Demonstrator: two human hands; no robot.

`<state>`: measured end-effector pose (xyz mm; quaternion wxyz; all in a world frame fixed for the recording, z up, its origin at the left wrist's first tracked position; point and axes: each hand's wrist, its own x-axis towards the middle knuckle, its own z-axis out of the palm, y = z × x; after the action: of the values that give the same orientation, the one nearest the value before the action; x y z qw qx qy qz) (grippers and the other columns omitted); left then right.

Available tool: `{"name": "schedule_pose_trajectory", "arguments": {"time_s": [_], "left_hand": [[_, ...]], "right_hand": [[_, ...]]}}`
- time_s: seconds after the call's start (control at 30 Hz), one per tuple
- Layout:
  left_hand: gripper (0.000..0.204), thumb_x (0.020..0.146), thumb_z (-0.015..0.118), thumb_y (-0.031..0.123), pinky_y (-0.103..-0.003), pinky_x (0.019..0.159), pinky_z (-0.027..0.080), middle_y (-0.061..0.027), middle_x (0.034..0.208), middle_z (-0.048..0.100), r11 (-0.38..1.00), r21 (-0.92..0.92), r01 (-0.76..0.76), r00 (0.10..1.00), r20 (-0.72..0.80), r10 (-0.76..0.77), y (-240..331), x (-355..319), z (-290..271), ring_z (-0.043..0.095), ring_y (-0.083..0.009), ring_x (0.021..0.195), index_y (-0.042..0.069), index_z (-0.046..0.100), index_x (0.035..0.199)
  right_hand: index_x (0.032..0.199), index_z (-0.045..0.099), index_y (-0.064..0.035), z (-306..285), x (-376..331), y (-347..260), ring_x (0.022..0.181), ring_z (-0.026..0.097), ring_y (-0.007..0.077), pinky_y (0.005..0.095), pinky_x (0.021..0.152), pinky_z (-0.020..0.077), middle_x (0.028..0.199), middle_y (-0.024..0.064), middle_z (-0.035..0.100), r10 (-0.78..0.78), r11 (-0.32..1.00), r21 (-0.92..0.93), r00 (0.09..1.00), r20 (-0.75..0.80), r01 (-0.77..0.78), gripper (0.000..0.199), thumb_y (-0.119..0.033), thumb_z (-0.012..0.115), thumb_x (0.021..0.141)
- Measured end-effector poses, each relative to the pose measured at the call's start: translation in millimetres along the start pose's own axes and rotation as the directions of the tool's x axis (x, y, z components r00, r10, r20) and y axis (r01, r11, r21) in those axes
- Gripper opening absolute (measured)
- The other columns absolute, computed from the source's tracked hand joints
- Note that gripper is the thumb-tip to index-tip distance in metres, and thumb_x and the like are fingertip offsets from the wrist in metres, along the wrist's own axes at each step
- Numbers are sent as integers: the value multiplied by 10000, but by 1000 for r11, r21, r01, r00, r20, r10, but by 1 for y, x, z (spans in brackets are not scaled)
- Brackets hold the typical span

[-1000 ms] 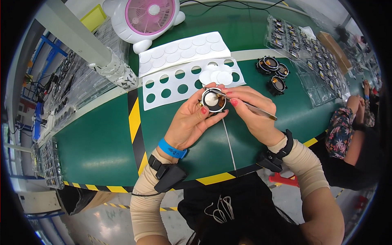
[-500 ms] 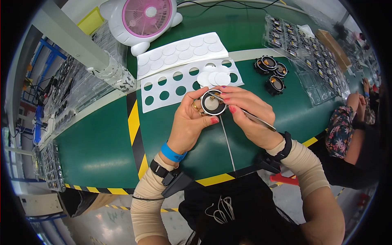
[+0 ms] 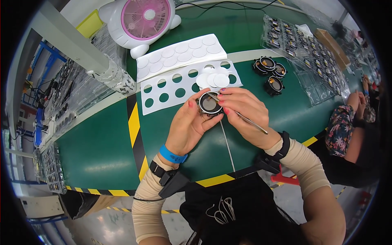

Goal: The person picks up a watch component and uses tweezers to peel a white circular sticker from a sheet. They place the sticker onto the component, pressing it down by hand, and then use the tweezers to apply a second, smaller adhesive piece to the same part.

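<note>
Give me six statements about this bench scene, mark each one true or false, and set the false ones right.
1. The left hand holds a round case. True.
2. The right hand is empty. False: it holds a slim metal tool.
3. Loose white discs lie on the holed sheet. True.
4. The blue band is on the right wrist. False: it is on the left.
5. Several round black parts lie to the right of the holed sheet. True.
6. The fan is all green. False: it is white with a pink front.
</note>
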<state>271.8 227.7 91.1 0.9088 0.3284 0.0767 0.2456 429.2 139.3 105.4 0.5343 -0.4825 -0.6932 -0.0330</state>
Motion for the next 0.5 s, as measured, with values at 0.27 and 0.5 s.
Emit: {"name": "schedule_pose_trajectory", "arguments": {"time_s": [0.27, 0.5], "left_hand": [[459, 901, 434, 73, -409, 980, 408, -133, 1254, 436, 999, 45, 10, 999, -46, -8, 2, 2, 7, 483, -229, 1134, 27, 270, 1328], [466, 888, 437, 36, -446, 978, 405, -130, 1248, 437, 991, 118, -56, 996, -66, 64, -3, 1, 5, 468, -232, 1147, 38, 277, 1325]], "right_hand": [[894, 609, 52, 1, -1, 2, 916, 603, 300, 354, 777, 489, 920, 150, 622, -5, 1000, -15, 999, -32, 4, 207, 109, 574, 699], [890, 607, 56, 2, 0, 2, 890, 607, 292, 349, 767, 492, 920, 157, 619, 33, 999, 1, 998, -44, -33, 198, 105, 570, 702]]}}
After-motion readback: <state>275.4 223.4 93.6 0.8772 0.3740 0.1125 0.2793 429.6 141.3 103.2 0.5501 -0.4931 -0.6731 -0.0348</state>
